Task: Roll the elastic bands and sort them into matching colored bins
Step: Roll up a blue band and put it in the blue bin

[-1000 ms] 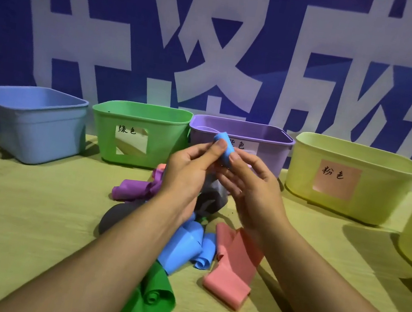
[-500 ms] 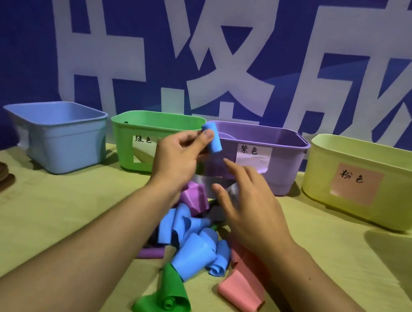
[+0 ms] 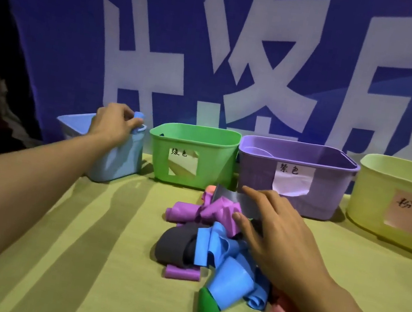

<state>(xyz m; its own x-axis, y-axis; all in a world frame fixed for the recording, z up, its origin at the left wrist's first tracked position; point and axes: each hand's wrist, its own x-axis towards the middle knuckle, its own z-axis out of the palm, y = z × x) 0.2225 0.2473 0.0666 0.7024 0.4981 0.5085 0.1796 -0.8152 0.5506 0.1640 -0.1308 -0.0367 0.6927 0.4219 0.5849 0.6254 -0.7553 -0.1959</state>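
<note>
The left hand [image 3: 113, 122] pinches a small blue roll [image 3: 138, 115] at its fingertips, right over the near right rim of the blue bin [image 3: 118, 161], the far-left bin in the row. The roll sits just inside that rim line, its short axis roughly upright, so the drop looks to hinge on letting go with the roll a little farther left, over the bin's open mouth. The green bin [image 3: 192, 153] stands just right of it, a narrow gap between them; left of the blue bin there is open room. The right hand [image 3: 278, 236] is open, fingers spread, resting on the pile [image 3: 214, 237] of loose bands near the middle of the table [image 3: 105, 247], touching purple and grey ones. It is the nearer hand for the next pick. The purple bin [image 3: 295, 174] is just beyond that pile
</note>
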